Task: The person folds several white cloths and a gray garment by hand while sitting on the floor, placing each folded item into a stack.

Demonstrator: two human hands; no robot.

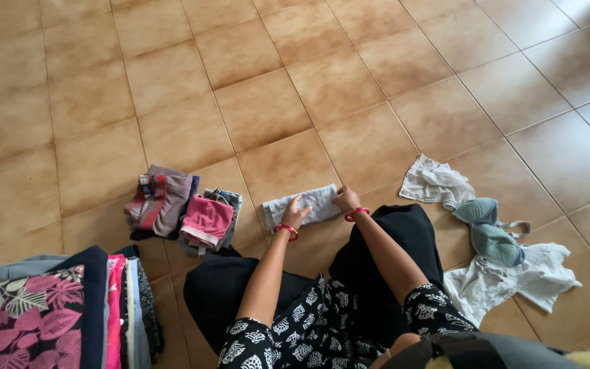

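Observation:
A small grey-white cloth (315, 198), folded into a narrow strip, lies on the tiled floor (322, 89) in front of me. My left hand (296, 210) presses flat on its left part, fingers spread. My right hand (346, 199) rests on its right end, fingers curled on the fabric. Each wrist wears a red bangle. My legs in black trousers stretch out beneath my arms.
Left of the cloth sit two small folded piles, a grey-and-red one (160, 200) and a pink-topped one (207, 220). A taller stack of folded clothes (56, 314) stands at the lower left. To the right lie a crumpled white garment (436, 182), a teal bra (492, 232) and another white garment (513, 277).

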